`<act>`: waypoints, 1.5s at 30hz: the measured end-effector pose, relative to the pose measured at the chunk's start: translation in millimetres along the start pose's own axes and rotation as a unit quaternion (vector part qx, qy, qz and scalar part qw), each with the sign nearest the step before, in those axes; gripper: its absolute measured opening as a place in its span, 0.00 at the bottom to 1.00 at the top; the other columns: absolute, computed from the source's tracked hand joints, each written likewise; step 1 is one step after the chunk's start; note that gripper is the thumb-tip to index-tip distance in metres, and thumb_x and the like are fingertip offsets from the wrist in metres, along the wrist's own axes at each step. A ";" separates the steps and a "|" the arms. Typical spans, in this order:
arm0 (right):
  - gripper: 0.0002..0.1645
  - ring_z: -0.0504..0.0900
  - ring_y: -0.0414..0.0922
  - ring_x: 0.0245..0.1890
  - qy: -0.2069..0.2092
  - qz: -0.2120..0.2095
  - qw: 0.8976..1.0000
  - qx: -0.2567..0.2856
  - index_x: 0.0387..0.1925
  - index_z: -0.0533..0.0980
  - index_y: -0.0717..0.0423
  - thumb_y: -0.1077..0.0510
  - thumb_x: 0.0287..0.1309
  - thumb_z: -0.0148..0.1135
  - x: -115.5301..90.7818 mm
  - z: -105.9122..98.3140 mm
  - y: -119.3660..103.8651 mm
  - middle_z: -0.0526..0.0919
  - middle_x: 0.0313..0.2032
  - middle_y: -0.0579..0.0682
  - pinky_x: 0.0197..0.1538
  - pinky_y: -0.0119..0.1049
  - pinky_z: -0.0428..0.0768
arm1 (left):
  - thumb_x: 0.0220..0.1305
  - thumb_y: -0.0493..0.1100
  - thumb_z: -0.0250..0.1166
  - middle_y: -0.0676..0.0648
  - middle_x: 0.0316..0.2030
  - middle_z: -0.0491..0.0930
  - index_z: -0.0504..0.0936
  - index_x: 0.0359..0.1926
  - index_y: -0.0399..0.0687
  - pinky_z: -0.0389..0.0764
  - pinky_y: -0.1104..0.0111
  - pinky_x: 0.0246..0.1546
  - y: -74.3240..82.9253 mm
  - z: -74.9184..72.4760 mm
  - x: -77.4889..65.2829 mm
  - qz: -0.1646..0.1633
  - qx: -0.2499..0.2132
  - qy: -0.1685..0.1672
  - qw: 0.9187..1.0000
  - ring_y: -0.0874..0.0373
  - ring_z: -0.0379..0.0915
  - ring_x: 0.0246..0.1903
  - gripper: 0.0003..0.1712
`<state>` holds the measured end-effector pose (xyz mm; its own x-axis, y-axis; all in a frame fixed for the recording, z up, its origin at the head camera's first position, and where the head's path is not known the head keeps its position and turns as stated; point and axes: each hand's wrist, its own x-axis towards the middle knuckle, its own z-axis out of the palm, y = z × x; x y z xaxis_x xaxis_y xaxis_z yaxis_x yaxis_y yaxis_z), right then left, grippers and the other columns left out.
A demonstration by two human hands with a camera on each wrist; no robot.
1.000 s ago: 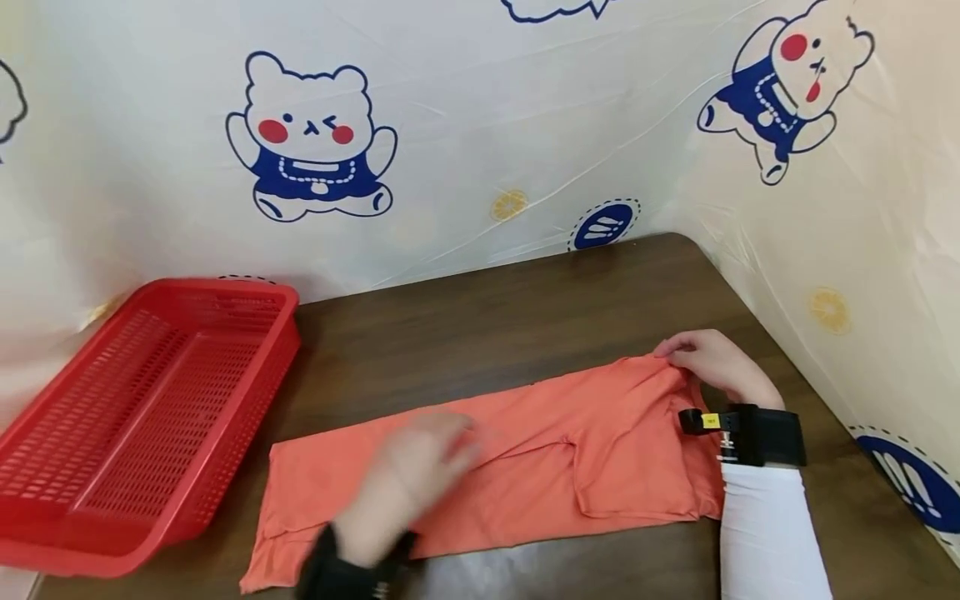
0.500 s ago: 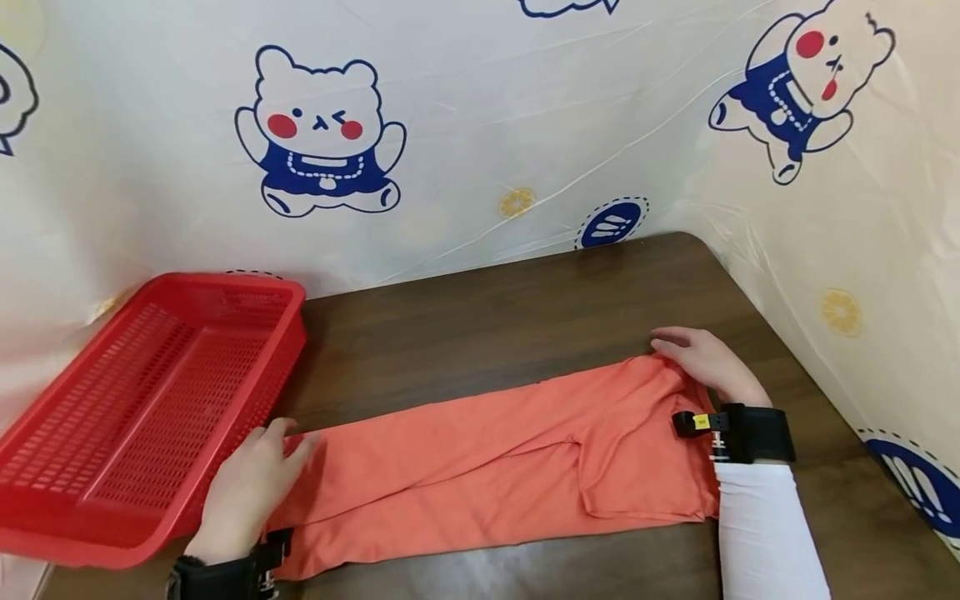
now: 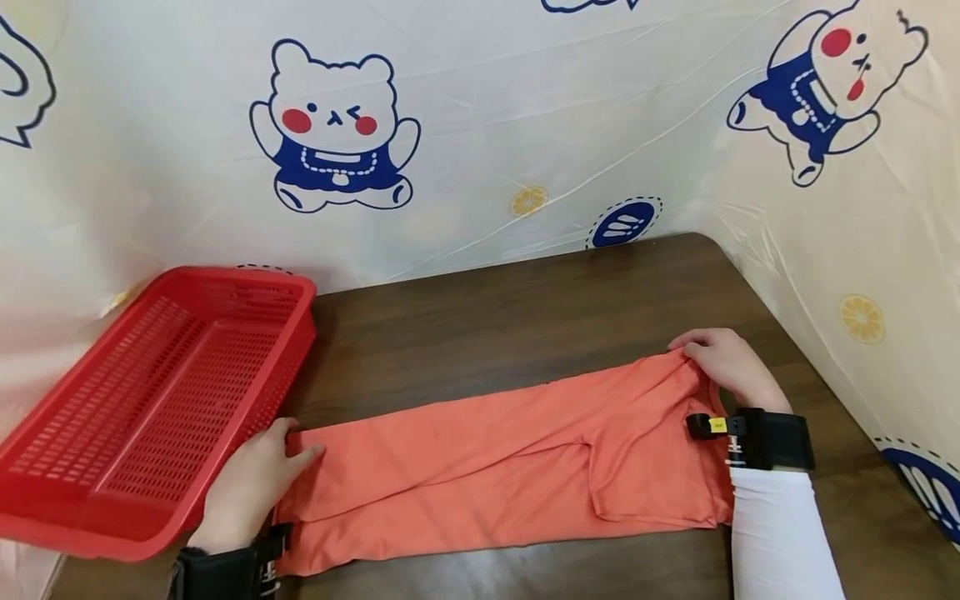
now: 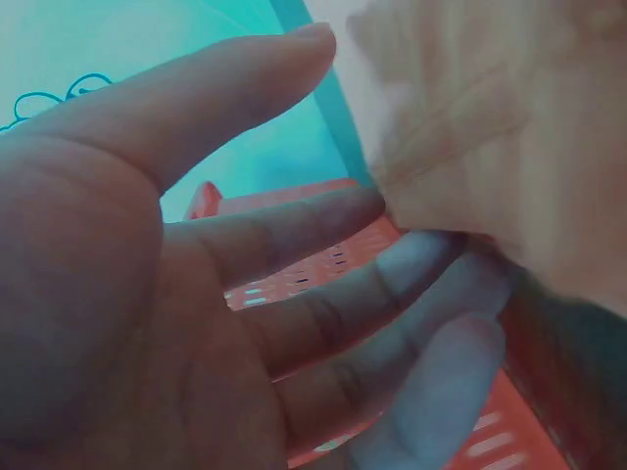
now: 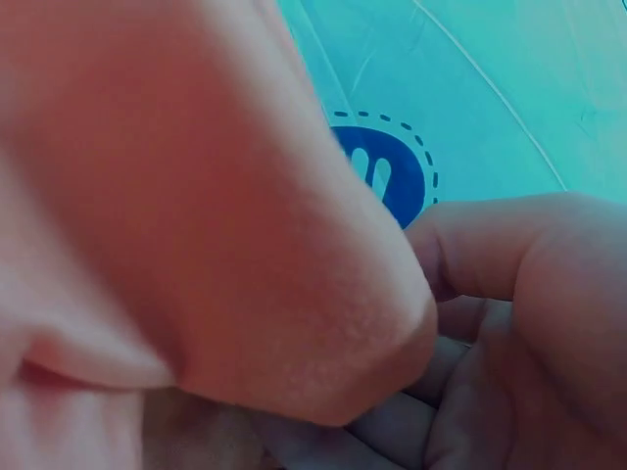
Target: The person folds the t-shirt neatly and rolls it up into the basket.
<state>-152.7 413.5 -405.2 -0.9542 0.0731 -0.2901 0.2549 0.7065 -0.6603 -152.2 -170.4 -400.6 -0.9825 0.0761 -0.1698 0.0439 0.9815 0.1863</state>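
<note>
We set the left grip with its back upward, thumb spread clear of four lightly curved fingers. We set the right grip well apart from it, thumb and fingers bent into a pinch. We extend the sleeved right forearm up from the lower right.

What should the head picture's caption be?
Left hand and right hand at opposite ends of orange cloth, red basket alongside.
</note>
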 end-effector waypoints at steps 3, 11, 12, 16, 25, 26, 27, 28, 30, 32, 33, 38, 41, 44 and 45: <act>0.22 0.72 0.55 0.48 0.000 -0.003 1.000 0.002 0.52 0.72 0.62 0.55 0.68 0.36 -1.1 -2.4 1.2 0.74 0.51 0.64 0.48 0.45 0.73 | 0.52 0.44 0.68 0.39 0.30 0.80 0.76 0.46 0.34 0.74 0.50 0.36 0.9 1.6 1.5 0.028 -0.003 0.054 0.998 0.47 0.73 0.30 0.23; 0.22 0.72 0.54 0.48 -0.016 -0.003 1.000 0.008 0.54 0.71 0.63 0.56 0.68 0.37 -4.0 -5.1 3.0 0.74 0.52 0.64 0.47 0.41 0.73 | 0.68 0.39 0.48 0.42 0.34 0.73 0.70 0.54 0.42 0.65 0.66 0.25 -1.7 7.2 12.2 0.033 -0.155 0.061 0.985 0.53 0.65 0.28 0.15; 0.22 0.72 0.54 0.48 -0.016 -0.004 1.000 0.010 0.54 0.71 0.63 0.56 0.68 0.37 -4.6 -5.8 2.7 0.74 0.52 0.64 0.46 0.40 0.73 | 0.70 0.40 0.46 0.42 0.36 0.72 0.68 0.55 0.42 0.65 0.66 0.26 -3.1 9.1 13.3 0.019 -0.181 0.069 0.981 0.53 0.65 0.30 0.16; 0.23 0.72 0.53 0.48 -0.013 -0.011 1.000 0.022 0.54 0.72 0.61 0.54 0.69 0.37 -6.0 -9.4 1.1 0.74 0.52 0.63 0.43 0.34 0.73 | 0.72 0.43 0.40 0.38 0.41 0.69 0.61 0.61 0.40 0.65 0.65 0.30 -6.6 16.9 17.2 -0.026 -0.266 0.093 0.959 0.50 0.65 0.36 0.20; 0.25 0.71 0.52 0.47 -0.013 -0.009 0.999 0.037 0.55 0.71 0.61 0.50 0.69 0.37 -7.5 -12.3 7.5 0.74 0.52 0.62 0.42 0.33 0.75 | 0.67 0.59 0.47 0.34 0.56 0.65 0.54 0.68 0.44 0.70 0.53 0.42 -13.1 19.6 16.6 -0.042 -0.260 -0.031 0.964 0.44 0.64 0.49 0.36; 0.25 0.72 0.51 0.45 -0.014 -0.010 0.999 0.037 0.55 0.71 0.61 0.50 0.70 0.37 -8.5 -13.1 9.1 0.74 0.51 0.63 0.42 0.34 0.75 | 0.68 0.57 0.47 0.35 0.58 0.65 0.57 0.67 0.45 0.68 0.53 0.44 -13.0 19.4 16.3 -0.037 -0.263 -0.022 0.964 0.44 0.63 0.50 0.33; 0.25 0.73 0.51 0.44 -0.013 -0.010 0.999 0.036 0.55 0.70 0.61 0.50 0.70 0.37 -9.7 -14.0 10.6 0.74 0.51 0.63 0.41 0.35 0.76 | 0.69 0.55 0.47 0.37 0.58 0.66 0.61 0.65 0.47 0.67 0.52 0.45 -12.5 19.3 16.2 -0.034 -0.269 -0.004 0.963 0.45 0.63 0.51 0.29; 0.25 0.74 0.50 0.42 -0.014 -0.010 0.999 0.039 0.56 0.70 0.61 0.50 0.70 0.37 -10.8 -14.8 12.2 0.74 0.50 0.63 0.40 0.35 0.77 | 0.70 0.53 0.46 0.38 0.58 0.67 0.64 0.64 0.48 0.67 0.54 0.44 -12.3 19.3 16.4 -0.035 -0.274 0.019 0.961 0.46 0.63 0.50 0.26; 0.25 0.76 0.48 0.38 -0.016 -0.011 0.999 0.049 0.56 0.69 0.62 0.51 0.70 0.37 -12.8 -16.3 15.5 0.74 0.49 0.64 0.39 0.37 0.78 | 0.71 0.51 0.44 0.40 0.56 0.70 0.68 0.62 0.50 0.65 0.57 0.42 -11.6 20.2 17.1 -0.044 -0.289 0.060 0.954 0.48 0.63 0.48 0.23; 0.25 0.77 0.46 0.35 -0.020 -0.012 0.998 0.062 0.57 0.68 0.63 0.51 0.70 0.37 -13.8 -17.2 18.4 0.74 0.49 0.65 0.38 0.37 0.79 | 0.71 0.51 0.42 0.41 0.54 0.71 0.69 0.61 0.51 0.63 0.59 0.42 -11.1 22.1 18.3 -0.060 -0.310 0.079 0.945 0.49 0.63 0.47 0.23; 0.25 0.78 0.45 0.34 -0.021 -0.013 0.997 0.069 0.57 0.68 0.64 0.51 0.70 0.37 -13.7 -17.3 19.6 0.74 0.49 0.65 0.38 0.37 0.80 | 0.71 0.52 0.42 0.41 0.54 0.71 0.69 0.61 0.51 0.63 0.60 0.42 -11.2 23.5 19.0 -0.067 -0.320 0.082 0.941 0.50 0.63 0.47 0.23; 0.25 0.79 0.43 0.33 -0.021 -0.011 0.996 0.088 0.57 0.67 0.65 0.52 0.70 0.37 -11.9 -17.5 23.6 0.73 0.50 0.67 0.38 0.37 0.80 | 0.70 0.52 0.44 0.48 0.52 0.68 0.67 0.62 0.53 0.66 0.69 0.39 -14.8 28.9 22.8 -0.104 -0.438 0.062 0.891 0.58 0.64 0.44 0.23; 0.25 0.79 0.43 0.32 -0.014 -0.003 0.996 0.090 0.57 0.67 0.65 0.52 0.70 0.36 -10.9 -17.7 24.4 0.72 0.50 0.67 0.38 0.38 0.80 | 0.68 0.50 0.50 0.53 0.49 0.67 0.66 0.62 0.53 0.72 0.74 0.35 -17.0 29.0 24.6 -0.101 -0.602 0.046 0.791 0.61 0.66 0.41 0.23; 0.25 0.78 0.40 0.32 -0.017 0.005 0.996 0.083 0.58 0.67 0.65 0.52 0.70 0.36 -9.6 -17.3 24.3 0.72 0.51 0.65 0.37 0.37 0.79 | 0.66 0.45 0.54 0.50 0.56 0.64 0.64 0.64 0.51 0.74 0.77 0.40 -16.9 29.3 26.0 -0.080 -0.709 0.030 0.700 0.61 0.66 0.48 0.26; 0.26 0.77 0.39 0.33 -0.020 0.006 0.997 0.079 0.58 0.67 0.64 0.52 0.70 0.35 -9.2 -17.2 24.1 0.72 0.51 0.65 0.37 0.36 0.79 | 0.66 0.45 0.54 0.49 0.59 0.63 0.63 0.65 0.52 0.74 0.77 0.41 -15.9 29.7 26.1 -0.079 -0.705 0.028 0.704 0.60 0.64 0.51 0.27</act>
<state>-140.4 441.9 -406.6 -0.9445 0.0504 -0.3247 0.2912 0.5861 -0.7561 -173.2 -178.8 -436.8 -0.9625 -0.0608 -0.2646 -0.2505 -0.1762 0.9519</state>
